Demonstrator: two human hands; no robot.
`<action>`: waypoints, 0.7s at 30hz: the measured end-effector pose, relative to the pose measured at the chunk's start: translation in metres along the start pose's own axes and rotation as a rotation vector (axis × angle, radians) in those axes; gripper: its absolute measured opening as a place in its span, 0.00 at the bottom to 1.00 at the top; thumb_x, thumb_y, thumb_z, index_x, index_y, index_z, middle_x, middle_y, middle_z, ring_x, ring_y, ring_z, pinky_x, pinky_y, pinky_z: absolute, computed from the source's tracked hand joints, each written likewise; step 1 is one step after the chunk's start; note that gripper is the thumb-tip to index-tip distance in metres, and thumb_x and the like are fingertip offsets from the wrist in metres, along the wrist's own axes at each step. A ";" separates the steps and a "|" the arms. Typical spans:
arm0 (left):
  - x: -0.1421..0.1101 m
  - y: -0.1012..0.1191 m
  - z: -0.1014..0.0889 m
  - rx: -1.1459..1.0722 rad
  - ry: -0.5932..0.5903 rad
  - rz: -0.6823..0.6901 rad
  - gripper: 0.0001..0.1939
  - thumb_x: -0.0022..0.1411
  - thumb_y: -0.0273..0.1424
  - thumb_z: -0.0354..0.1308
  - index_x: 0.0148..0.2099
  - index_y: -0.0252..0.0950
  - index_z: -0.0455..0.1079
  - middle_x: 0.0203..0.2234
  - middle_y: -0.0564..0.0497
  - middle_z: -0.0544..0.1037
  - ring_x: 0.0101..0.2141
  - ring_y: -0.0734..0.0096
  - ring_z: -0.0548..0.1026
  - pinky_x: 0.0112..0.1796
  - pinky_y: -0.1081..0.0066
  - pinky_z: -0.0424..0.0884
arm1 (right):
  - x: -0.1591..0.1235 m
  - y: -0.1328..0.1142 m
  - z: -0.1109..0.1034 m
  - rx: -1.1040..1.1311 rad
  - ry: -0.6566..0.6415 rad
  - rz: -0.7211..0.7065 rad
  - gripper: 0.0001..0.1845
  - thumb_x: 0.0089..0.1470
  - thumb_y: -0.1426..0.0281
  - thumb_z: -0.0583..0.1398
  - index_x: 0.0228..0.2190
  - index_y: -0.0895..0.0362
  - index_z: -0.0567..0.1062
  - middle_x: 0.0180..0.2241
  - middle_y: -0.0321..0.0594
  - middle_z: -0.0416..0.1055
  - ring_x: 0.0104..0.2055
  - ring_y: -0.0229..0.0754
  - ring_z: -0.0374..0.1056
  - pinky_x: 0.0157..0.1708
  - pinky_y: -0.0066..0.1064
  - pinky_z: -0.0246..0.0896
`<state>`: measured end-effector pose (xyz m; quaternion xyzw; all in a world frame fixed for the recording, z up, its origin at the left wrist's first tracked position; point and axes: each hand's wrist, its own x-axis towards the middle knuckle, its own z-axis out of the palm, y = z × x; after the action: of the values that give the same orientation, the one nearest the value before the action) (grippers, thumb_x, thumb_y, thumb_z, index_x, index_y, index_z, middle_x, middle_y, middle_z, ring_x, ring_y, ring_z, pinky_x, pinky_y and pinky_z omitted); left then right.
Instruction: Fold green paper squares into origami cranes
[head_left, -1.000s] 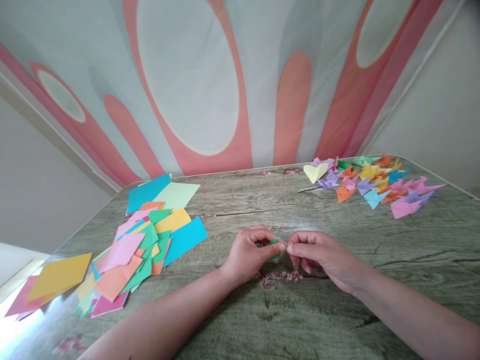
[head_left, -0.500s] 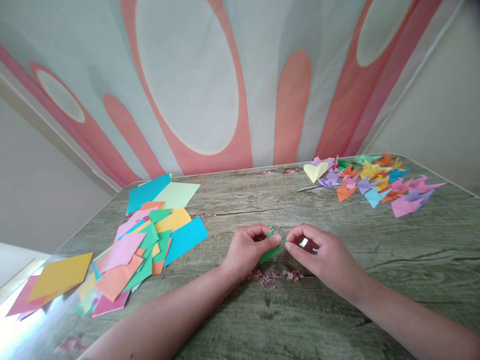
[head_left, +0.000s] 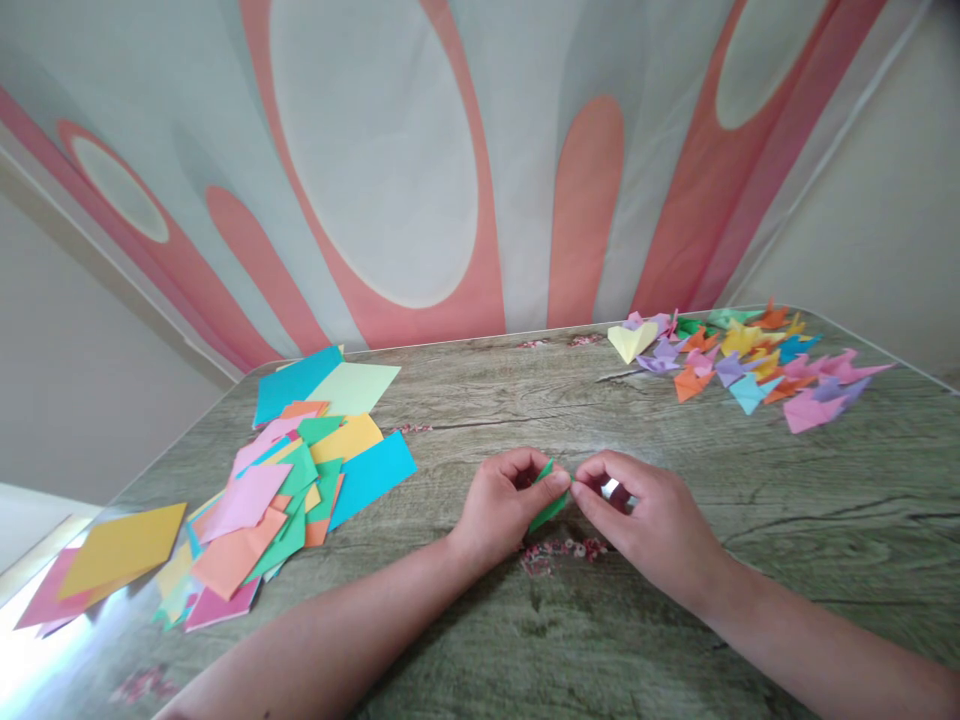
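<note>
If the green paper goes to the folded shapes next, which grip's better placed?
Likely the right grip: it's nearer the folded shapes and at one end of the green paper. The left grip holds more of the paper, so it would likely need to release.

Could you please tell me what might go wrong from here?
The left hand holds a small green paper while the right hand pinches its end, so a hard tug might tear or crease it. The loose sheets overlap in an untidy pile close to the left forearm; a sweep of that arm could scatter them.
</note>
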<state>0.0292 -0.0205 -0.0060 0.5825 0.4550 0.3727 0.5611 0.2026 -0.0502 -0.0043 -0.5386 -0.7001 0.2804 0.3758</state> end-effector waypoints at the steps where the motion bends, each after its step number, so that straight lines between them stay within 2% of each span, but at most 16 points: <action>1: 0.000 0.001 0.000 0.007 -0.003 0.007 0.17 0.54 0.42 0.64 0.29 0.32 0.69 0.21 0.55 0.67 0.24 0.78 0.63 0.27 0.76 0.59 | 0.000 -0.001 0.000 -0.001 -0.002 0.007 0.06 0.57 0.68 0.57 0.28 0.52 0.70 0.26 0.34 0.70 0.27 0.39 0.66 0.29 0.30 0.60; 10: -0.002 0.001 0.001 0.008 0.008 -0.017 0.18 0.55 0.43 0.63 0.30 0.31 0.69 0.21 0.56 0.66 0.23 0.79 0.61 0.26 0.77 0.58 | 0.000 -0.002 0.002 -0.009 -0.024 -0.009 0.07 0.59 0.68 0.56 0.28 0.52 0.70 0.25 0.33 0.69 0.27 0.38 0.65 0.29 0.30 0.59; 14: -0.001 0.001 0.002 -0.023 0.014 -0.059 0.20 0.55 0.45 0.63 0.29 0.32 0.68 0.19 0.57 0.64 0.21 0.81 0.59 0.24 0.77 0.55 | -0.001 0.002 0.003 -0.016 0.035 -0.023 0.03 0.58 0.67 0.57 0.32 0.52 0.70 0.28 0.34 0.70 0.28 0.37 0.66 0.30 0.29 0.60; 21: -0.002 0.003 0.004 -0.077 0.028 -0.102 0.21 0.51 0.46 0.65 0.27 0.32 0.66 0.18 0.58 0.64 0.19 0.82 0.58 0.22 0.78 0.55 | -0.002 0.004 0.000 -0.162 0.100 -0.236 0.04 0.60 0.69 0.55 0.33 0.52 0.69 0.30 0.37 0.72 0.31 0.39 0.68 0.32 0.31 0.60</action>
<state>0.0326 -0.0233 -0.0032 0.5312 0.4772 0.3688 0.5951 0.2046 -0.0507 -0.0077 -0.4946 -0.7592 0.1497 0.3956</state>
